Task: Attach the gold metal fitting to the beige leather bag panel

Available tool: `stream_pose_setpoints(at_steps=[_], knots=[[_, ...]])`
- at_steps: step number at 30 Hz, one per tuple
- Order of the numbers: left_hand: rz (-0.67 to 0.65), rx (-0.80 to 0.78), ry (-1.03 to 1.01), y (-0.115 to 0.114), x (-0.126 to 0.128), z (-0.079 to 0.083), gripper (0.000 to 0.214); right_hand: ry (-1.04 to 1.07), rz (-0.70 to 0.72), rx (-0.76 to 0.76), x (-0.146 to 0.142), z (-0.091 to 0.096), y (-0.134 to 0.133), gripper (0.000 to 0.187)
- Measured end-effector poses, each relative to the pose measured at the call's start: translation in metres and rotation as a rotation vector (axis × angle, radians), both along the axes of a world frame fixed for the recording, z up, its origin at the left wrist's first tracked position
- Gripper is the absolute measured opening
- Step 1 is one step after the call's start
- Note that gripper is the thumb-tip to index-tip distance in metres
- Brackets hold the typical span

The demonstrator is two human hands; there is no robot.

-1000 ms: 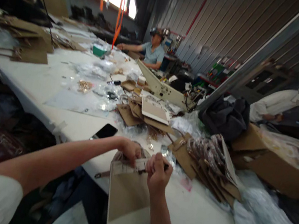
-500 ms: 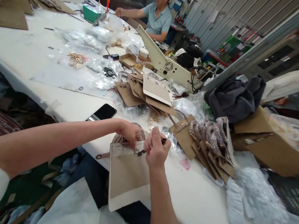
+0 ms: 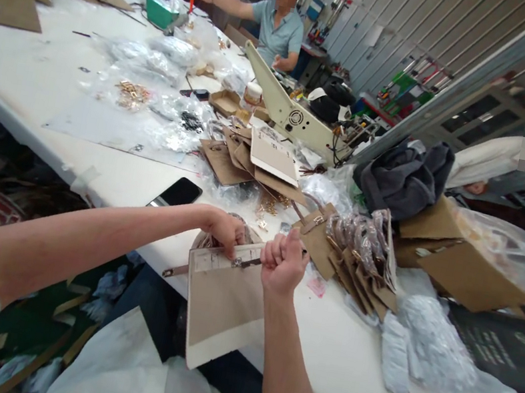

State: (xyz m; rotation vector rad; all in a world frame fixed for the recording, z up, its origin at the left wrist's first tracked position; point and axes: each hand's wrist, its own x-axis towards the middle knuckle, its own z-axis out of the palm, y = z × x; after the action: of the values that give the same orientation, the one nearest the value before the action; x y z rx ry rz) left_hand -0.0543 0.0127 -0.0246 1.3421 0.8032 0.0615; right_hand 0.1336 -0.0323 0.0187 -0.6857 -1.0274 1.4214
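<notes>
A flat beige panel (image 3: 223, 305) with a white border lies half over the near edge of the white table (image 3: 350, 361). My left hand (image 3: 223, 230) pinches its top edge down beside a small metal fitting (image 3: 237, 262). My right hand (image 3: 283, 264) is a closed fist around a thin dark tool (image 3: 253, 263) whose tip points at that fitting. A brown strap (image 3: 175, 270) sticks out under the panel to the left.
A black phone (image 3: 176, 193) lies left of my hands. Stacks of brown card pieces (image 3: 358, 257), clear bags, gold hardware (image 3: 131, 92) and a beige machine (image 3: 289, 116) crowd the table. One person sits at the far end; another's white sleeve (image 3: 482, 161) is at right.
The camera has tilted down and the panel has slid slightly left. My right fist has turned over the tool. My left hand stays pinching the panel's top edge.
</notes>
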Motion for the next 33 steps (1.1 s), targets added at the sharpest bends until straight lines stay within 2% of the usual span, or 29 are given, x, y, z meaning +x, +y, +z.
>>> stream_pose_setpoints(at_steps=[7,10,14,19,25,29,33], knots=[[0.017,0.058,-0.003,0.000,0.001,0.000,0.018,-0.040,-0.013,0.111,-0.011,-0.005,-0.017,0.064],[0.024,0.067,-0.010,-0.001,0.000,-0.003,0.022,-0.041,-0.008,0.120,-0.011,-0.010,-0.016,0.064],[-0.003,0.059,0.005,0.000,0.002,-0.004,0.021,-0.029,-0.002,0.054,-0.011,-0.014,-0.010,0.068],[0.018,0.140,0.070,-0.001,0.004,-0.002,0.016,-0.069,0.022,0.106,-0.014,-0.014,-0.009,0.063],[0.017,0.057,-0.006,-0.004,-0.001,-0.006,0.024,0.049,-0.084,0.124,0.008,-0.005,-0.020,0.067],[-0.006,0.007,-0.041,-0.003,-0.002,-0.007,0.023,0.053,-0.058,0.146,0.011,-0.004,-0.024,0.064],[-0.027,-0.063,-0.107,-0.004,-0.004,-0.005,0.027,0.043,0.007,0.160,0.005,-0.010,-0.022,0.063]])
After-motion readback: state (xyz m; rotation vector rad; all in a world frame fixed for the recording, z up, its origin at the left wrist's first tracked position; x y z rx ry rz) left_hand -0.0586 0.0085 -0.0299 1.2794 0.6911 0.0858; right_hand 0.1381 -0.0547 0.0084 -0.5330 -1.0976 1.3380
